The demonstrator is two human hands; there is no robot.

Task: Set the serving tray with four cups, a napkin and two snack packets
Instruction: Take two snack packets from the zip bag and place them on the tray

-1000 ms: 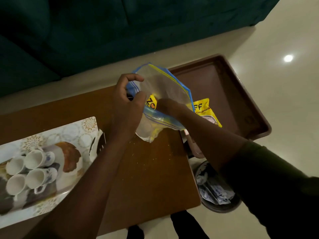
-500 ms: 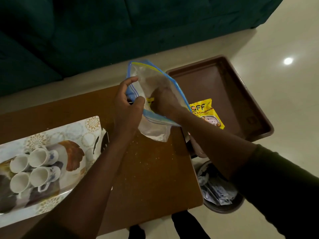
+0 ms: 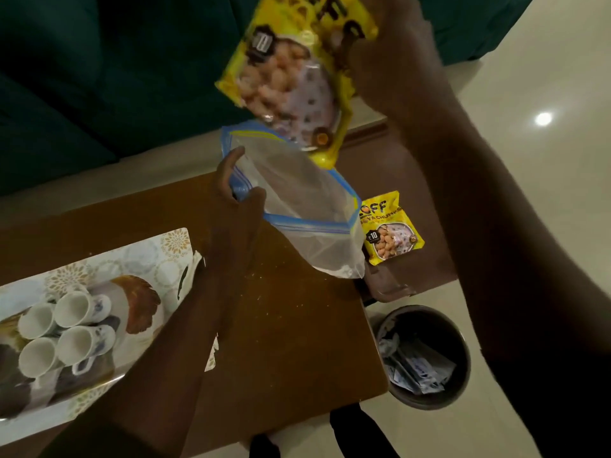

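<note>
The right hand pinches a snack packet high above the counter; the left hand grips an empty zip bag. That loose pinch could let the packet slip and fall wide of the patterned tray.

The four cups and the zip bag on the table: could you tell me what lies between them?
Head view: only the left hand and its forearm; it grips the zip bag, cups behind.
</note>
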